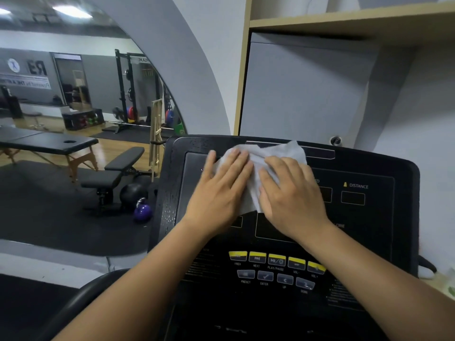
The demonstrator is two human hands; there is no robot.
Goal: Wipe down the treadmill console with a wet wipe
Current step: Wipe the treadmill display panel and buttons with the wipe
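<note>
The black treadmill console (369,217) fills the lower middle of the head view, with yellow and grey buttons (275,260) low on its face. A white wet wipe (273,151) lies spread over the upper middle of the console. My left hand (221,188) presses flat on the wipe's left part, fingers straight and pointing up. My right hand (290,193) lies flat on its right part, fingers straight and angled up-left. Both hands hide much of the wipe. Wet streaks show on the console's left edge.
A wall mirror (86,94) at left reflects a massage table (49,143), a weight bench, a purple kettlebell (142,211) and a squat rack. A wooden shelf (344,23) hangs above the console. The treadmill handrail (81,296) curves at lower left.
</note>
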